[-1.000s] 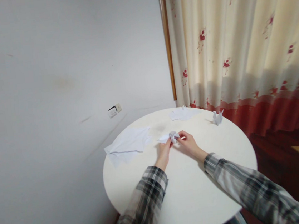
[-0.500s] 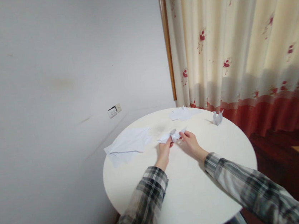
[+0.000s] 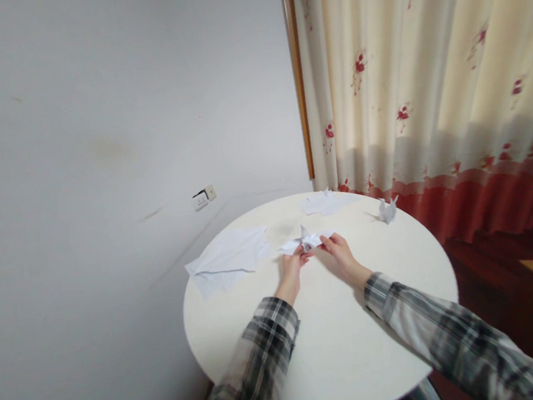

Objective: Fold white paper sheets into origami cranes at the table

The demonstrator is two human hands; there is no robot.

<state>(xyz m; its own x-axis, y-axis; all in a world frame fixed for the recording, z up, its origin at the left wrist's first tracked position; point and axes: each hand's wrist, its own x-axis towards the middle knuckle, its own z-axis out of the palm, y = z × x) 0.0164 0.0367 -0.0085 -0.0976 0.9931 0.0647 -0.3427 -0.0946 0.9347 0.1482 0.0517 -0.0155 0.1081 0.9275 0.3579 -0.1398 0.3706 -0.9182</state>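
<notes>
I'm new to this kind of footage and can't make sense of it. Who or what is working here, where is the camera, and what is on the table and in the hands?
There is no machine here: a person in a plaid shirt works with two bare hands. The single picture comes from a camera worn on that person's head, looking forward and down, so the arms reach in from the bottom edge.

The left hand and the right hand meet over a round white table. Together they pinch a small folded white paper piece, one hand at each side.

Also on the table: a larger flat white sheet to the left, a crumpled paper at the far edge, and a small folded paper figure to the right. Behind stand a grey wall with a socket and a cream curtain with red flowers.
</notes>
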